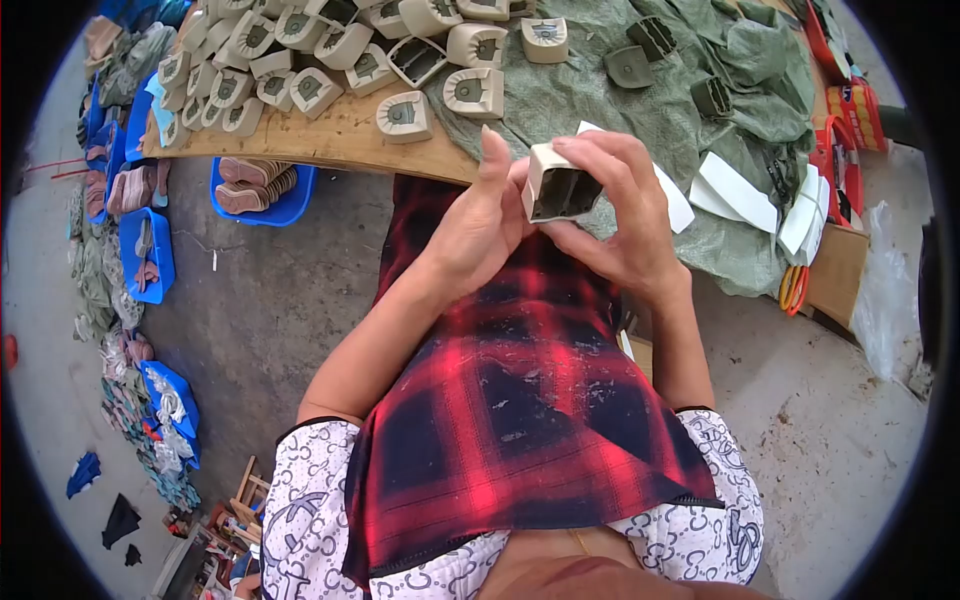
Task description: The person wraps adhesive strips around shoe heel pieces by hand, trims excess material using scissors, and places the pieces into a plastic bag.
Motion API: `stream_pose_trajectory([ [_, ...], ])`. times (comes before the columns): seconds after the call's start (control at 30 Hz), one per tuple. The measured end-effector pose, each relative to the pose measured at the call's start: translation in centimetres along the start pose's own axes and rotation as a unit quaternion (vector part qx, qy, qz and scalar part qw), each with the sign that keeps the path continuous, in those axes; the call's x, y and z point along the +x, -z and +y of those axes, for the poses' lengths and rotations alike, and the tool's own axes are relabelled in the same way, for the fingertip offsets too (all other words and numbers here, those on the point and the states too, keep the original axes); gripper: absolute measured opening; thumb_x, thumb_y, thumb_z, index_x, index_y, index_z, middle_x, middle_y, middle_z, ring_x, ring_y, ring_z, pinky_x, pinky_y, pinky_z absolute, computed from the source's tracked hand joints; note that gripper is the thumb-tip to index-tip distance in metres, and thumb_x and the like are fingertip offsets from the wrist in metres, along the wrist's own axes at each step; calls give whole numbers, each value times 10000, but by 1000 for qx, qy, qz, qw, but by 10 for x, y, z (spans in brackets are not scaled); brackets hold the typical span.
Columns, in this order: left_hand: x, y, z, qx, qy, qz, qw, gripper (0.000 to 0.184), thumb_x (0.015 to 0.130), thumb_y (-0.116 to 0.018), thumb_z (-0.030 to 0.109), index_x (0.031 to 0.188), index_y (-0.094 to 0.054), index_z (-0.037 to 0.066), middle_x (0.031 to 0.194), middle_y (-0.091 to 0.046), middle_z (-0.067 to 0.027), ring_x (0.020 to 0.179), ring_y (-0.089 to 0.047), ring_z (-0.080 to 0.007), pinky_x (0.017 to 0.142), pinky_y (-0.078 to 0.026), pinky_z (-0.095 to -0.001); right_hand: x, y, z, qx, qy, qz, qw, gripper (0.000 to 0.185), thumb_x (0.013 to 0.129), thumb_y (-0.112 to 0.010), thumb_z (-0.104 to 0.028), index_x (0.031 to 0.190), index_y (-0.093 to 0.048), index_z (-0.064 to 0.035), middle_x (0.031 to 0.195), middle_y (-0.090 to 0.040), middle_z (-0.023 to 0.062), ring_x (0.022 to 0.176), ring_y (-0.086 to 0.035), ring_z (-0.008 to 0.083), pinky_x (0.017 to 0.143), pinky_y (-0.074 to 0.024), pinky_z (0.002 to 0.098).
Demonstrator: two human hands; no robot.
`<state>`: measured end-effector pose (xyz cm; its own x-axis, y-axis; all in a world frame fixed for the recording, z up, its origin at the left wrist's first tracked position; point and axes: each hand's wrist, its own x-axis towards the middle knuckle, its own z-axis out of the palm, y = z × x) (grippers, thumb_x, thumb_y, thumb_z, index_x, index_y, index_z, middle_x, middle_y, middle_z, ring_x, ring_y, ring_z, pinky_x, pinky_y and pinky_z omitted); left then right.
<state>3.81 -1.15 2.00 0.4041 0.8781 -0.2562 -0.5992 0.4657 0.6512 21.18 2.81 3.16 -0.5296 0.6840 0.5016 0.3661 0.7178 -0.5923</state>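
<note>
A beige shoe heel [541, 183] with a dark hollow, ribbed inside is held up in front of my apron, its open end facing me. My right hand [632, 205] grips it, fingers over the top and right side, thumb underneath. At the heel's left side is my left hand [478, 225], its thumb raised away and its other fingers against the heel, partly hidden behind it. Many similar beige heels [404, 117] crowd the left of the wooden table [330, 145]. One beige heel [545, 40] stands apart on green woven sheeting [560, 100].
Dark uncovered heels [628, 67] lie on the sheeting. White sheets [733, 192] and orange-handled scissors [793, 290] are at the right. Below the table's left edge, a blue basin [290, 205] holds pink soles [255, 185]. More blue bins [147, 255] line the left floor.
</note>
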Motion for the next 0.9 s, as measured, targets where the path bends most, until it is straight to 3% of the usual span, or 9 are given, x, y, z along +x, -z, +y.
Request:
stream_pose_trajectory([
  [0.13, -7, -2, -8, -70, -1, -7, 998, 751, 950, -366, 649, 1279, -506, -11, 1162, -604, -118, 1059, -614, -185, 907, -507, -319, -1, 1, -16, 29, -62, -59, 996, 664, 628, -822, -128, 1244, -578, -82, 1138, -592, 137, 1022, -596, 330, 860, -510, 418],
  [0.43, -2, 7, -6, 275, -148, 45, 949, 421, 987, -508, 426, 1052, -575, 16, 927, -596, -24, 785, -566, -95, 702, -482, -254, -4, -14, -4, 84, -20, -10, 996, 629, 665, -820, -129, 1243, -586, -48, 1204, -622, 150, 1089, -622, 295, 909, -513, 376],
  [0.5, -7, 8, 6, 225, -44, 27, 973, 375, 967, -544, 403, 1013, -580, 32, 884, -585, -7, 725, -540, -78, 647, -460, -237, 0, -9, -11, 159, -104, -59, 980, 621, 689, -813, -126, 1258, -578, -36, 1200, -627, 143, 1098, -618, 260, 934, -492, 358],
  [0.53, -9, 10, 12, 201, 9, 17, 979, 354, 957, -562, 391, 994, -582, 40, 863, -580, 1, 695, -526, -70, 619, -449, -229, 3, -7, -14, 195, -145, -81, 967, 618, 701, -809, -125, 1265, -575, -30, 1199, -629, 140, 1103, -616, 243, 946, -481, 350],
  [0.57, -11, 10, 15, 194, 34, 8, 980, 346, 957, -561, 389, 986, -583, 45, 851, -574, 3, 684, -521, -67, 608, -440, -222, 2, -1, -14, 399, -277, -102, 868, 494, 837, -722, -186, 1277, -570, -21, 1181, -630, 116, 1108, -593, 194, 972, -444, 320],
  [0.63, -13, 9, 19, 181, 84, -11, 980, 332, 956, -561, 386, 971, -583, 55, 827, -563, 8, 661, -509, -60, 586, -424, -209, 3, 0, -1, 479, -321, -115, 809, 384, 956, -578, -239, 1272, -578, -20, 1177, -622, 89, 1093, -581, 171, 970, -434, 306],
  [0.67, -14, 15, 16, 182, 89, -32, 979, 467, 953, -566, 453, 1083, -588, 6, 869, -599, -34, 680, -534, -88, 553, -421, -222, 4, 0, 1, 517, -338, -143, 773, 344, 1013, -466, -254, 1236, -601, -29, 1136, -631, 80, 1053, -590, 167, 962, -430, 296],
  [0.8, -13, 26, 6, 183, 88, -104, 974, 686, 893, -518, 650, 1086, -583, -5, 880, -616, -57, 663, -532, -86, 533, -423, -223, 9, -6, -3, 431, -300, -206, 826, 370, 1019, -446, -294, 1176, -618, -7, 1084, -620, 72, 1031, -577, 156, 947, -427, 299],
  [0.9, -15, 18, 1, 152, 81, -65, 983, 771, 867, -449, 721, 1098, -573, -3, 902, -627, -85, 650, -529, -91, 515, -421, -225, 8, -20, 8, 418, -269, -202, 844, 334, 1007, -499, -306, 1195, -618, -56, 940, -625, 2, 838, -570, 70, 757, -462, 216],
])
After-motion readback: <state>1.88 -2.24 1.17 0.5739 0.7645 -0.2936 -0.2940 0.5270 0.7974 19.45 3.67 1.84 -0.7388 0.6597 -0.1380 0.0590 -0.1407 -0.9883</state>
